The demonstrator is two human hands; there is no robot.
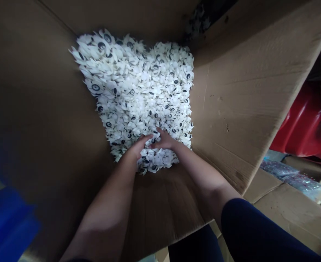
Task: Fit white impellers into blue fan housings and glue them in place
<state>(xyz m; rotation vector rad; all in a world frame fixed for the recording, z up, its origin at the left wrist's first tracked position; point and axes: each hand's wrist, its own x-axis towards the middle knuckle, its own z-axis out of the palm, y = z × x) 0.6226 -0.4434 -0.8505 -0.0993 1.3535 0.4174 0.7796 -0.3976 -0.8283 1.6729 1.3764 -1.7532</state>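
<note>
A thick heap of small white petal-shaped pieces (144,91) lies at the bottom of a deep cardboard box (231,83). Many pieces have a round black centre or ring. Both my hands reach down into the near part of the heap. My left hand (139,147) curves in from the left, its fingertips partly hidden among the pieces. Opposite it, my right hand (164,141) has thumb and forefinger bent around a small clump of the pieces. The two hands face each other, cupped about this clump, with a narrow gap between them.
The box's walls rise high on all sides; its near edge is close to my body. Outside on the right are a red glossy object (305,123), clear plastic bags (294,178) and a cardboard surface (294,211). A blue object (10,222) is at lower left.
</note>
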